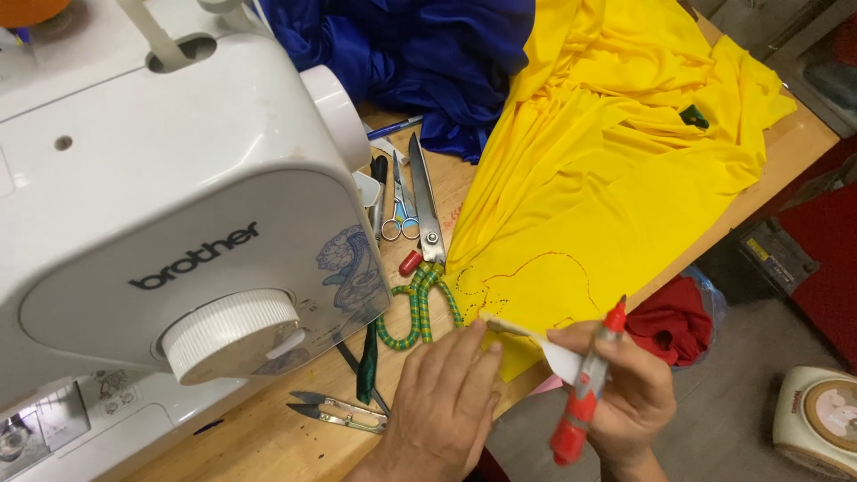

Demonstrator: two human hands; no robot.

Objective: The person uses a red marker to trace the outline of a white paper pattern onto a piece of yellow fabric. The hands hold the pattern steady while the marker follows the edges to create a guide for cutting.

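At the bottom centre of the frame, the left hand [446, 402] lies flat with its fingers [464, 353] pressed together, holding down the near edge of the yellow fabric [589, 178] and one end of a pale paper strip [527, 337] on the counter [268, 437]. The right hand [625, 393], lower right, pinches the strip's other end between thumb and forefinger while its remaining fingers curl around a red marker [585, 393], tip up and clear of the cloth. A dotted red line [536, 263] already curves across the fabric just above the hands. The cloth spreads from there to the upper right, part of it hanging over the counter edge. That overhang looks the likeliest trouble: its weight could drag the slippery cloth and shift the strip off the dotted line. The marker tip might also smudge the fabric if the hand tilts. Scissors [427, 205], thread snips [339, 412] and a green cord [415, 308] lie close to the left, beside the white sewing machine [161, 196].
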